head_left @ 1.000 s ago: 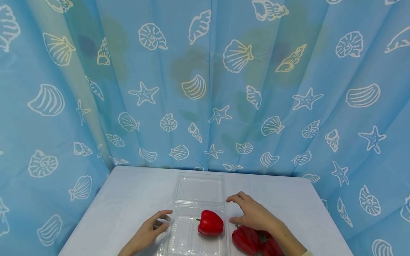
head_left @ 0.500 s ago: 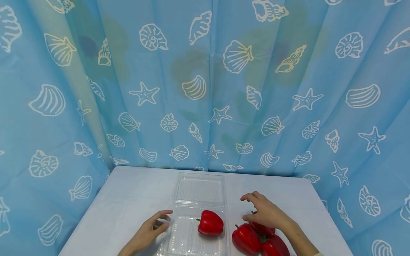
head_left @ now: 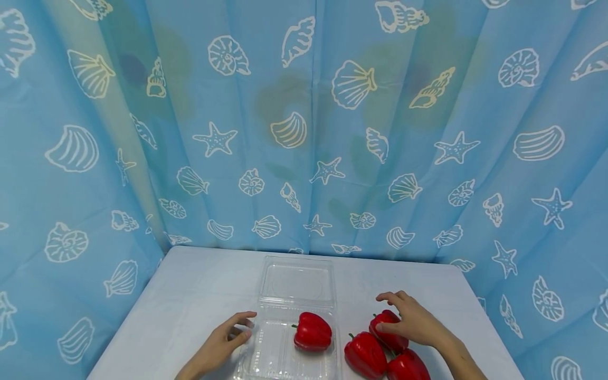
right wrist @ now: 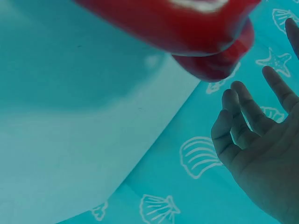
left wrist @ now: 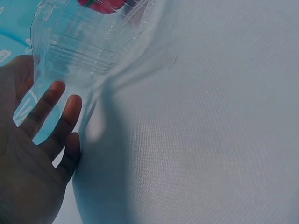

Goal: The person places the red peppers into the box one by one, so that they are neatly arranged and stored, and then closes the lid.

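Only the head view shows one red pepper [head_left: 313, 332] whole in the clear container [head_left: 275, 349] and three peppers [head_left: 365, 354] beside it on the table [head_left: 209, 285], while the wrist views show the left hand [left wrist: 32, 158] and right hand [right wrist: 266, 144] palm-on, fingers apart.

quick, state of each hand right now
Left hand: open, beside the clear plastic hinged container.
Right hand: open, by a glossy red bell pepper, contact unclear.

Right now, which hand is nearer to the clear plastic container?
Left. The left hand is by the left edge of the container; the right hand is farther off, to its right, by the rearmost loose red pepper.
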Demonstrator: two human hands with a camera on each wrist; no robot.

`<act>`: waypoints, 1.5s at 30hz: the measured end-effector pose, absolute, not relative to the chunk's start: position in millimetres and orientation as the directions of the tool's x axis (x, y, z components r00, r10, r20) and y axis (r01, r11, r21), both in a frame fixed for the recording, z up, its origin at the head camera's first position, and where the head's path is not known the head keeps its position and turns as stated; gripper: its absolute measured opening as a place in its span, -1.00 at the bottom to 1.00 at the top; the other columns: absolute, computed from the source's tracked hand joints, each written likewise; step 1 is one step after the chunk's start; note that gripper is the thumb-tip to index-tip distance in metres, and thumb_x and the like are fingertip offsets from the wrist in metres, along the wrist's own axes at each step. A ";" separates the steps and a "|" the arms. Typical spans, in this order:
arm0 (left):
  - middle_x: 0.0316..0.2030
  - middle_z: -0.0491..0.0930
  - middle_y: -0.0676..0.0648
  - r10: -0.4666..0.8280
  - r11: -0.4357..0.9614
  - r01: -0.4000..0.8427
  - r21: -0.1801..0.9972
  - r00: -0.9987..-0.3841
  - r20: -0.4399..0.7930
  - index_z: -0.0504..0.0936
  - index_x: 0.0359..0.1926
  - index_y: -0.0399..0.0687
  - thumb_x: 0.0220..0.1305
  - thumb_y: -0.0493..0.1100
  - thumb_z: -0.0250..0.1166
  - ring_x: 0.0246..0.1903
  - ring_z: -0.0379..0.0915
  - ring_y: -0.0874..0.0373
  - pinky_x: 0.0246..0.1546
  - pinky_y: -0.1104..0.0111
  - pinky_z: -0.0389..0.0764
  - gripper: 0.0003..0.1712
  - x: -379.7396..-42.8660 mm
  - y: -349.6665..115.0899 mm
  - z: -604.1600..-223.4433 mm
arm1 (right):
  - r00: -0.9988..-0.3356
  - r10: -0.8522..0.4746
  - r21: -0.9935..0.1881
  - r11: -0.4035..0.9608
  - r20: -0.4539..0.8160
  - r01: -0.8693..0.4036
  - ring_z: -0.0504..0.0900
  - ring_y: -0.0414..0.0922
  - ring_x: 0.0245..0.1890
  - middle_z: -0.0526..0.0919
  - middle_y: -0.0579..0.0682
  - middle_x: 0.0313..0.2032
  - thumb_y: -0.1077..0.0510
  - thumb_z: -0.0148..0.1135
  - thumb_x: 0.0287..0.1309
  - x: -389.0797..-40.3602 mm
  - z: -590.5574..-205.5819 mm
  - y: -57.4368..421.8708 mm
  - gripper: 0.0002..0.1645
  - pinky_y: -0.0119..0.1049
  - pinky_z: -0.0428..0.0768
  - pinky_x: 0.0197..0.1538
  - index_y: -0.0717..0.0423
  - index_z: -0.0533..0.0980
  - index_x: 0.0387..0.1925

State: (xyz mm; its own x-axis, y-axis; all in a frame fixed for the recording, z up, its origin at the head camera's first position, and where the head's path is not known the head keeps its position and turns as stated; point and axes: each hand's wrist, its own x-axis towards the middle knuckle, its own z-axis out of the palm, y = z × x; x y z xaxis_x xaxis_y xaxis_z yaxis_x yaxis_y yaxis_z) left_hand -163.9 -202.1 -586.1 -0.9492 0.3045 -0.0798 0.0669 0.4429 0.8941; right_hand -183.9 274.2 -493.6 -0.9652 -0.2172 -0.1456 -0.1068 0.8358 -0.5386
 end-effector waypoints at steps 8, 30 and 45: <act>0.05 0.56 -0.13 0.286 0.424 0.030 0.905 -0.953 -0.102 0.43 0.37 0.05 0.46 0.04 0.22 -0.13 0.58 0.08 -0.13 0.10 0.63 -0.46 -162.1 -202.0 -585.3 | -0.962 -0.191 -0.549 0.834 -0.196 -0.054 0.54 0.02 0.02 0.53 0.10 0.09 -0.20 0.73 -0.45 -181.5 -504.5 287.2 0.07 -0.01 0.74 -0.24 -0.15 0.46 0.23; 0.05 0.55 -0.15 0.287 0.424 0.036 0.905 -0.953 -0.096 0.42 0.38 0.04 0.46 0.01 0.22 -0.13 0.58 0.06 -0.14 0.09 0.64 -0.46 -160.6 -199.6 -582.9 | -0.938 -0.225 -0.635 0.772 -0.263 -0.007 0.56 -0.04 -0.09 0.56 0.04 -0.03 -0.13 0.74 -0.41 -182.3 -527.4 299.8 0.18 -0.05 0.74 -0.25 -0.03 0.36 0.33; 0.04 0.55 -0.15 0.280 0.430 0.026 0.902 -0.954 -0.106 0.42 0.38 0.04 0.45 0.03 0.23 -0.13 0.58 0.06 -0.13 0.08 0.64 -0.45 -160.9 -199.5 -583.7 | -0.919 -0.277 -0.676 0.736 -0.280 -0.016 0.58 -0.04 -0.12 0.61 0.06 -0.05 -0.13 0.71 -0.35 -183.9 -527.5 301.4 0.20 -0.05 0.74 -0.25 0.06 0.32 0.36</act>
State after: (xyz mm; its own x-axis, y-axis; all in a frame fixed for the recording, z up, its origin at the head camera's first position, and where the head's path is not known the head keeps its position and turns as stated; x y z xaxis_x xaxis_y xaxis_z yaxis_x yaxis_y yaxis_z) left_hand -160.9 -199.5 -583.7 -0.9542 0.2796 -0.1059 0.0260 0.4305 0.9022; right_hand -183.9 301.4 -527.5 -0.9193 -0.2768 -0.2798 -0.0159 0.7364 -0.6764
